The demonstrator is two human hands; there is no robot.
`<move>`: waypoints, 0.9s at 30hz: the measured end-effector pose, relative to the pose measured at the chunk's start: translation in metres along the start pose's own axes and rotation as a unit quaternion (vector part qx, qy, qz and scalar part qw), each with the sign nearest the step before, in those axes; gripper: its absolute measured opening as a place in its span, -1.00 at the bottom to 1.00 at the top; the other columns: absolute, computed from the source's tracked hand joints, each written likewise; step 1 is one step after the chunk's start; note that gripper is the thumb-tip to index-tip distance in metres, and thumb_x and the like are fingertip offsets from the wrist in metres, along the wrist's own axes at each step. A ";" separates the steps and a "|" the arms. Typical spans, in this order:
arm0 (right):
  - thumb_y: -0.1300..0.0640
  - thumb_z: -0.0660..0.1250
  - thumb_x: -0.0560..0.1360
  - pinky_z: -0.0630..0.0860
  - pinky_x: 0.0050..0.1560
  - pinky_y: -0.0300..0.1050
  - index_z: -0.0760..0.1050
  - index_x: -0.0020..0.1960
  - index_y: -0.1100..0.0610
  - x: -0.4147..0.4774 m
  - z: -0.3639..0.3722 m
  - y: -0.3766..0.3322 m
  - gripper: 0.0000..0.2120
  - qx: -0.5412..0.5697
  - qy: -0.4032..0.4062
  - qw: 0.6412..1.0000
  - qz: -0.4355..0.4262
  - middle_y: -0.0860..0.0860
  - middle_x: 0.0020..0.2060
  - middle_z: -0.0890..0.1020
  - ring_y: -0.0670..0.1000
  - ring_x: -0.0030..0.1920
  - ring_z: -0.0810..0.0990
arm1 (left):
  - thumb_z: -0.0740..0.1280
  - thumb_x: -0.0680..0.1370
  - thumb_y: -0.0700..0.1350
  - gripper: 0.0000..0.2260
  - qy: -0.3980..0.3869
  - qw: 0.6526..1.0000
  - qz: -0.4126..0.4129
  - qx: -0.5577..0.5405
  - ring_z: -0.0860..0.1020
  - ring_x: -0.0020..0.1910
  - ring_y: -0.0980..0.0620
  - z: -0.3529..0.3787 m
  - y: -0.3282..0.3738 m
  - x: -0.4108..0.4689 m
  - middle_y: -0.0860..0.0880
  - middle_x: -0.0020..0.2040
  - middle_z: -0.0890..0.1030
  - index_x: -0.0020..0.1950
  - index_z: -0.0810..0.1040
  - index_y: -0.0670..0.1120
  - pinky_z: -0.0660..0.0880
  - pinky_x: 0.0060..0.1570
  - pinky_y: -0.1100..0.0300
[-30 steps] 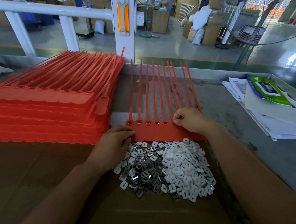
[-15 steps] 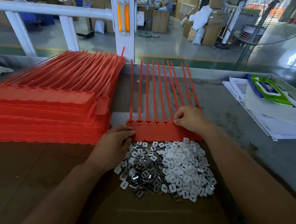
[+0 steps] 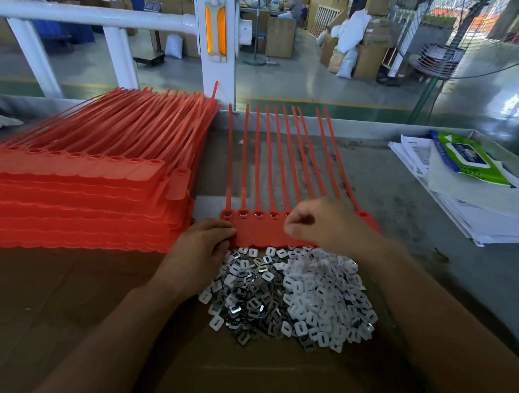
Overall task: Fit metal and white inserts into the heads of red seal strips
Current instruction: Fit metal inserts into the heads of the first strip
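A joined row of red seal strips (image 3: pixel 259 235) lies flat in front of me, tails pointing away. Several heads on its left (image 3: pixel 259 214) show a shiny insert. My left hand (image 3: pixel 198 250) grips the row's left edge with bent fingers. My right hand (image 3: pixel 325 227) hovers over the middle heads with fingers curled and thumb near the forefinger; I cannot see whether it holds anything. It hides the heads beneath it. Just in front of the row lie a pile of metal inserts (image 3: pixel 246 301) and, to its right, a pile of white inserts (image 3: pixel 322 289).
A tall stack of red seal strips (image 3: pixel 87 193) fills the left side. Brown cardboard (image 3: pixel 65 321) covers the near table. Papers (image 3: pixel 477 213) and a green wipes pack (image 3: pixel 464 159) lie at the right. A white railing post (image 3: pixel 214 58) stands behind the table's raised back edge.
My right hand has drawn back a little toward me and lifted off the heads, with its fingers more curled. My left hand and the strip row stay in place.
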State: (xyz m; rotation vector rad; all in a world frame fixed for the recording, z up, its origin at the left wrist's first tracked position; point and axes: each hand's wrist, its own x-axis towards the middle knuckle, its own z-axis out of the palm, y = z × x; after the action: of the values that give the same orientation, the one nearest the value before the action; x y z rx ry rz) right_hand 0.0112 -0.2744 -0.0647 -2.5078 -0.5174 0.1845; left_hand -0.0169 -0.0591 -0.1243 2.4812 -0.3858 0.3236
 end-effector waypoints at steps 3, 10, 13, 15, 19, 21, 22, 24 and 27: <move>0.13 0.38 0.46 0.39 -0.18 -0.53 0.60 0.02 0.10 -0.014 0.009 -0.015 -0.85 -0.001 -0.080 0.995 -0.051 -0.23 -0.23 0.53 -0.33 -0.22 0.49 | 0.24 0.56 -0.23 -0.73 0.000 1.000 0.000 0.005 0.39 0.25 0.11 0.000 0.000 0.000 0.00 0.27 0.48 0.25 0.52 -0.13 0.16 0.16 0.43; 0.10 0.36 0.47 0.30 -0.23 -0.50 0.62 0.08 0.06 -0.016 0.028 -0.027 -0.80 -0.049 -0.065 0.994 -0.072 -0.13 -0.12 0.57 -0.25 -0.23 0.41 | 0.25 0.55 -0.24 -0.73 -0.001 1.000 0.003 0.008 0.40 0.24 0.10 0.000 0.000 0.000 -0.02 0.26 0.49 0.24 0.53 -0.13 0.18 0.16 0.41; 0.09 0.36 0.47 0.23 -0.25 -0.48 0.62 0.06 0.05 -0.015 0.032 -0.027 -0.81 -0.070 -0.068 0.992 -0.074 -0.12 -0.09 0.59 -0.24 -0.18 0.40 | 0.24 0.55 -0.24 -0.73 -0.001 1.000 0.002 0.007 0.39 0.25 0.10 0.000 0.001 0.000 -0.01 0.26 0.49 0.24 0.53 -0.13 0.18 0.16 0.40; 0.10 0.36 0.47 0.25 -0.24 -0.49 0.64 0.01 0.07 -0.014 0.034 -0.027 -0.84 -0.074 -0.066 0.992 -0.074 -0.10 -0.08 0.62 -0.23 -0.19 0.42 | 0.24 0.55 -0.24 -0.72 -0.001 1.000 0.002 0.007 0.39 0.25 0.10 0.000 0.001 0.000 -0.01 0.27 0.48 0.25 0.52 -0.13 0.16 0.15 0.43; 0.12 0.35 0.47 0.28 -0.23 -0.51 0.65 -0.05 0.09 -0.013 0.036 -0.025 -0.87 -0.077 -0.052 0.993 -0.079 -0.10 -0.12 0.63 -0.26 -0.27 0.42 | 0.24 0.55 -0.24 -0.73 -0.002 1.000 0.003 0.009 0.40 0.25 0.09 0.000 0.001 0.000 -0.02 0.26 0.49 0.24 0.53 -0.14 0.16 0.14 0.45; 0.12 0.35 0.47 0.27 -0.24 -0.52 0.65 -0.06 0.09 -0.014 0.037 -0.024 -0.88 -0.073 -0.049 0.993 -0.081 -0.11 -0.13 0.62 -0.29 -0.30 0.40 | 0.25 0.55 -0.24 -0.73 -0.003 1.000 0.002 0.009 0.41 0.24 0.09 0.000 0.001 0.000 -0.02 0.26 0.50 0.24 0.53 -0.14 0.17 0.16 0.43; 0.12 0.35 0.47 0.28 -0.24 -0.52 0.64 -0.06 0.10 -0.014 0.037 -0.024 -0.88 -0.066 -0.045 0.993 -0.082 -0.11 -0.14 0.62 -0.29 -0.30 0.40 | 0.25 0.55 -0.24 -0.73 -0.004 1.000 0.001 0.008 0.41 0.25 0.08 0.000 0.001 0.000 -0.01 0.25 0.50 0.24 0.54 -0.14 0.17 0.16 0.42; 0.15 0.34 0.48 0.32 -0.23 -0.51 0.63 -0.07 0.13 -0.014 0.035 -0.024 -0.89 -0.036 -0.031 0.996 -0.077 -0.10 -0.18 0.62 -0.28 -0.29 0.43 | 0.25 0.54 -0.25 -0.73 -0.003 1.000 0.001 0.006 0.41 0.24 0.08 0.000 0.001 0.000 -0.02 0.25 0.50 0.23 0.54 -0.14 0.18 0.16 0.42; 0.18 0.31 0.50 0.37 -0.21 -0.53 0.59 -0.07 0.15 -0.013 0.028 -0.021 -0.90 0.018 -0.012 0.998 -0.054 -0.22 -0.29 0.53 -0.32 -0.31 0.47 | 0.25 0.54 -0.25 -0.73 -0.002 1.000 0.000 0.004 0.41 0.24 0.09 0.000 0.001 0.000 -0.01 0.25 0.50 0.23 0.54 -0.14 0.19 0.17 0.40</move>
State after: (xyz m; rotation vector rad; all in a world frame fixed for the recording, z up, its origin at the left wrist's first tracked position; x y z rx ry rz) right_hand -0.0140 -0.2497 -0.0758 -2.4370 -0.6526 0.1805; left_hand -0.0175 -0.0595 -0.1235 2.4911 -0.3862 0.3202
